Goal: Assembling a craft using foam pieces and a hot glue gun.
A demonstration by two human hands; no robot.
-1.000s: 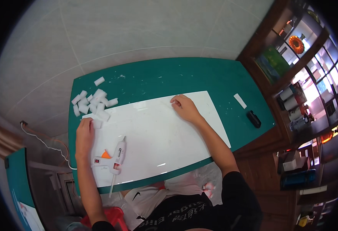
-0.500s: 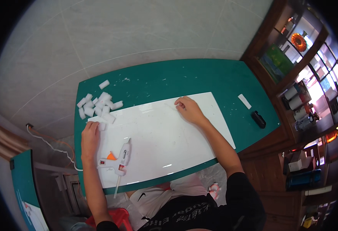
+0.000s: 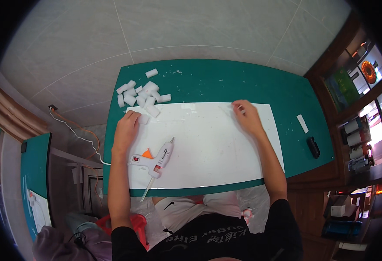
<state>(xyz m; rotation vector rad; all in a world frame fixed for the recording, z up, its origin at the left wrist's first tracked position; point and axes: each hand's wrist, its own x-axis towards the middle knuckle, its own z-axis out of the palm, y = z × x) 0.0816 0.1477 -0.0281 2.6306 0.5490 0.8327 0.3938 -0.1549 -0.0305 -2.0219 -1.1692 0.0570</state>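
Note:
On the left edge of a glossy white board [image 3: 208, 148] rests my left hand [image 3: 126, 126], its fingers bent and held together. A small white foam block [image 3: 143, 119] lies right by its fingertips; whether they grip it is hidden. Over the far right part of the board is my right hand [image 3: 248, 116], with fingers curled in a pinch. Something thin and pale may be at its fingertips, too small to name. A white glue gun [image 3: 158, 158] with an orange trigger lies on the board between my forearms, a clear glue stick [image 3: 147, 188] jutting from its back.
Several white foam blocks [image 3: 149, 89] are heaped at the far left of the green table [image 3: 226, 78]. A white strip [image 3: 302, 123] and a black object [image 3: 313, 147] lie on the right. A white cord [image 3: 75, 135] runs from the wall socket to the table's left side.
The view has shifted, so the table and both hands appear farther right and higher. Against the board, my hands have hardly moved. The glue gun lies where it was.

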